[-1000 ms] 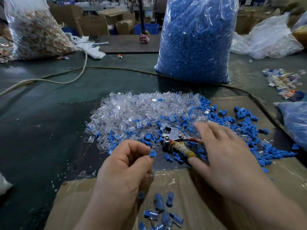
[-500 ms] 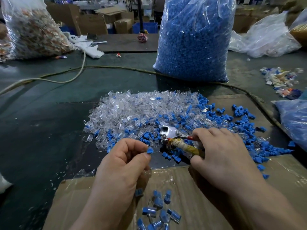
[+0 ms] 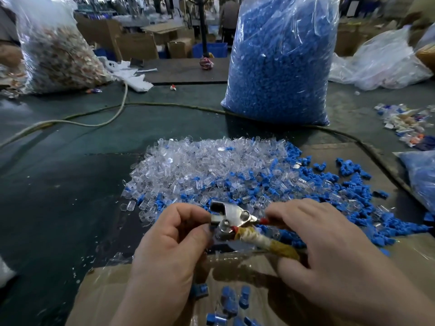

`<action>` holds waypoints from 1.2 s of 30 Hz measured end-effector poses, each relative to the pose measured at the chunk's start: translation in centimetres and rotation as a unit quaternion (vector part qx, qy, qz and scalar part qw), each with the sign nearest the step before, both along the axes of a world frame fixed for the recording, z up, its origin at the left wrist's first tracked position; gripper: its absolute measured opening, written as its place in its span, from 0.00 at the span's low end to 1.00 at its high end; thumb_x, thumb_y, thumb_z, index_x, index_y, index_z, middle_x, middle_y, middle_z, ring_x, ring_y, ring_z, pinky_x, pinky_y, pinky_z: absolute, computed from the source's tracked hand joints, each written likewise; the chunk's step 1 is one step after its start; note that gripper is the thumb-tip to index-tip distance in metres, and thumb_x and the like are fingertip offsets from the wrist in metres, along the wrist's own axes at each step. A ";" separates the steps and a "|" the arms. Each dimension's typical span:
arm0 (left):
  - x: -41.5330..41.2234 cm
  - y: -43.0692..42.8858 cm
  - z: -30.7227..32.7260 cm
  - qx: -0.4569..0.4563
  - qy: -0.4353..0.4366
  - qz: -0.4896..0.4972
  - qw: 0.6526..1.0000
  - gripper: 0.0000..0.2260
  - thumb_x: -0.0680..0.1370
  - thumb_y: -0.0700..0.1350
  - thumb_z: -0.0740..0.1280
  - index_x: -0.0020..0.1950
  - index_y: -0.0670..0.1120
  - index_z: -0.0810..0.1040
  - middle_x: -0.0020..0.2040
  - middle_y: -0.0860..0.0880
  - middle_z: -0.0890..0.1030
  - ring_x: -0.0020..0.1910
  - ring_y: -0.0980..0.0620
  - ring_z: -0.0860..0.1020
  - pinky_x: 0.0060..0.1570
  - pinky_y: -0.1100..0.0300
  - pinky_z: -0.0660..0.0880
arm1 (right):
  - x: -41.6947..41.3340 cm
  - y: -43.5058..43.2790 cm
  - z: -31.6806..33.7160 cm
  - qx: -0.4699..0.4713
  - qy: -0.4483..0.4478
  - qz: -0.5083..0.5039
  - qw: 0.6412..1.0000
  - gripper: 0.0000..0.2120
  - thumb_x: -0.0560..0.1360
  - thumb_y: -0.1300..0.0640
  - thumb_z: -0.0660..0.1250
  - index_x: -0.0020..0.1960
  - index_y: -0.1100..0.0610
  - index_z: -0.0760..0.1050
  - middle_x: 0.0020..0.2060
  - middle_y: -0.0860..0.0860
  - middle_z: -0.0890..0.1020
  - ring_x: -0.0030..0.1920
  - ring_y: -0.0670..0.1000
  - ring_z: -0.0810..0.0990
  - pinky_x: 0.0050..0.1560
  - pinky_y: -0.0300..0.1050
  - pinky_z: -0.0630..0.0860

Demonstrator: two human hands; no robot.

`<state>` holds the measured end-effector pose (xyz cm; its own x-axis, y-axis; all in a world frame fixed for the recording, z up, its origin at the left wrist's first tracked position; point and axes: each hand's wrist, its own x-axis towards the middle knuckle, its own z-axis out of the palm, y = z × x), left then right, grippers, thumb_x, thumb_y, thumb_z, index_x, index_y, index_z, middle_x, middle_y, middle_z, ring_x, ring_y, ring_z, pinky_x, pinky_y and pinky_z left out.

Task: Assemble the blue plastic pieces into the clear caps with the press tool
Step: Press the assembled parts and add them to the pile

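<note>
A metal press tool (image 3: pixel 231 218) with tape-wrapped handles is lifted above the table, and my right hand (image 3: pixel 329 250) grips its handles. My left hand (image 3: pixel 171 241) has its fingers curled at the tool's jaw, thumb and forefinger pinched together; the small blue piece it held is hidden at the jaw. Behind the tool lies a heap of clear caps (image 3: pixel 197 165), with loose blue plastic pieces (image 3: pixel 348 198) spread to its right. Several assembled blue-and-clear parts (image 3: pixel 230 300) lie on the cardboard below my hands.
A tall clear bag of blue pieces (image 3: pixel 280 60) stands behind the heap. A bag of mixed parts (image 3: pixel 54 50) sits at the far left, and a cable (image 3: pixel 98 118) runs across the dark table. A flattened cardboard sheet (image 3: pixel 103 292) covers the near edge. Another blue-filled bag (image 3: pixel 421 175) is at right.
My right hand closed on the tool's handles and lifted it off the table. My left hand carried its blue piece up to the tool's jaw.
</note>
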<state>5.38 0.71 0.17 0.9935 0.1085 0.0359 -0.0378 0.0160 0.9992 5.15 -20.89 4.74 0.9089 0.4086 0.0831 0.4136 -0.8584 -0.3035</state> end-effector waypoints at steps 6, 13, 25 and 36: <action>0.2 0.3 -0.1 0.038 -0.019 -0.013 0.999 0.06 0.68 0.44 0.74 0.41 0.55 0.83 0.34 0.50 0.83 0.31 0.57 0.79 0.29 0.65 0.75 | 0.2 -0.4 0.2 -0.010 0.031 0.020 0.999 0.31 0.62 0.28 0.46 0.65 0.29 0.50 0.58 0.22 0.55 0.63 0.28 0.49 0.58 0.24 0.52; 0.1 0.3 -0.3 0.086 -0.017 -0.013 0.996 0.13 0.74 0.37 0.72 0.41 0.56 0.82 0.34 0.51 0.82 0.31 0.56 0.78 0.30 0.64 0.75 | 0.3 -0.5 0.5 -0.009 0.050 0.019 0.999 0.34 0.60 0.28 0.45 0.67 0.30 0.52 0.58 0.23 0.58 0.62 0.28 0.51 0.57 0.25 0.54; -0.4 -0.5 1.0 0.064 -0.039 -0.018 0.997 0.16 0.60 0.61 0.71 0.43 0.57 0.82 0.32 0.50 0.82 0.30 0.53 0.78 0.35 0.53 0.75 | 0.6 -0.4 0.6 -0.029 0.037 0.000 0.999 0.36 0.57 0.27 0.43 0.64 0.33 0.59 0.54 0.30 0.72 0.56 0.36 0.67 0.50 0.27 0.59; -0.5 -0.7 1.0 0.077 0.017 0.024 0.997 0.10 0.74 0.41 0.70 0.42 0.58 0.81 0.31 0.49 0.81 0.27 0.55 0.75 0.27 0.64 0.73 | 0.8 -0.9 -0.7 -0.064 -0.007 -0.071 0.995 0.34 0.58 0.25 0.44 0.63 0.31 0.61 0.48 0.29 0.66 0.54 0.37 0.64 0.55 0.35 0.60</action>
